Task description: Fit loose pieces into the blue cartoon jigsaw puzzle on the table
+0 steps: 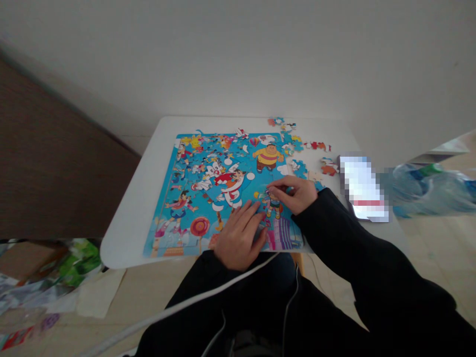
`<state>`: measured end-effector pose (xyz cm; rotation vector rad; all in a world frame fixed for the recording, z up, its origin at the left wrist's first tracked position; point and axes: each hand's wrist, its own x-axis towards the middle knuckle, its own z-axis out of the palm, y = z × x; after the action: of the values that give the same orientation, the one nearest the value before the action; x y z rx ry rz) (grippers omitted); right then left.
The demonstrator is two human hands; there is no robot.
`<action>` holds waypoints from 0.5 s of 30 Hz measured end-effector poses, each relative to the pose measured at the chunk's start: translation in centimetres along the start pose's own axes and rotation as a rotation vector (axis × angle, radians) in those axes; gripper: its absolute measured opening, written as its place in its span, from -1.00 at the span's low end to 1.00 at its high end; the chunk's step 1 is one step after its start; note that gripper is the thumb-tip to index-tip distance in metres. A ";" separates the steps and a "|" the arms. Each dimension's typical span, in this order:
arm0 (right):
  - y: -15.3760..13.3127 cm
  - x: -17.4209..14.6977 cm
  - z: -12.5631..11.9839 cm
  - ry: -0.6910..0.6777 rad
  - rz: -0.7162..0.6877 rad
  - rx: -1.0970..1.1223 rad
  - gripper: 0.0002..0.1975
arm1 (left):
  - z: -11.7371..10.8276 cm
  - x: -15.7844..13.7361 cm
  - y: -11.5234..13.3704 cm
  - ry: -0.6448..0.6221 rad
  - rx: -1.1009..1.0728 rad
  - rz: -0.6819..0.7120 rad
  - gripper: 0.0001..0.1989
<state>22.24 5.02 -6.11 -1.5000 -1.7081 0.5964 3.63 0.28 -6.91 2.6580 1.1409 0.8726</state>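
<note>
- The jigsaw puzzle (223, 188) lies flat on the white table (130, 208), filling most of the top — blue cartoon picture, mostly put together, with a few gaps along the upper and right edges.
- Left hand (240, 238) rests palm down on the puzzle's lower right part, fingers spread a bit and pressing flat; it's holding nothing that I can see.
- Right hand (295, 191) sits just above and right of the left one, fingers curled in and pinched over a small spot of the picture. There may be a piece under the fingertips, but I can't tell for sure.
- Both arms are in black sleeves (353, 248).
- Loose pieces (316, 146) are scattered on the table at the puzzle's upper right corner, some touching its edge.
- A phone (364, 191) lies on the table right of the puzzle, screen blurred out.
- Crumpled plastic bottles (427, 188) sit off the table's right side.
- A white cable (193, 300) runs across the lap.
</note>
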 end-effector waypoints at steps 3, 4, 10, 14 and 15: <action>0.1 0.1 -0.2 0.107 0.124 0.093 -0.79 | 0.0 0.2 0.0 -0.080 0.026 0.019 -0.64; 0.1 0.2 -0.3 0.139 0.151 0.126 -0.79 | 0.0 0.2 0.0 -0.102 0.034 0.021 -0.63; -0.3 0.5 -0.9 0.274 0.188 0.293 -0.82 | 0.0 0.0 -0.1 -0.130 0.073 0.018 -0.60; -0.6 0.7 -1.2 0.364 0.256 0.370 -0.83 | 0.0 0.0 0.1 -0.120 0.103 -0.004 -0.59; -0.6 0.8 -1.2 0.383 0.264 0.383 -0.84 | 0.0 0.0 0.1 -0.120 0.113 -0.010 -0.59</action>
<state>22.84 5.50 -4.77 -1.4545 -1.0465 0.6776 3.76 0.21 -6.86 2.7492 1.2072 0.6544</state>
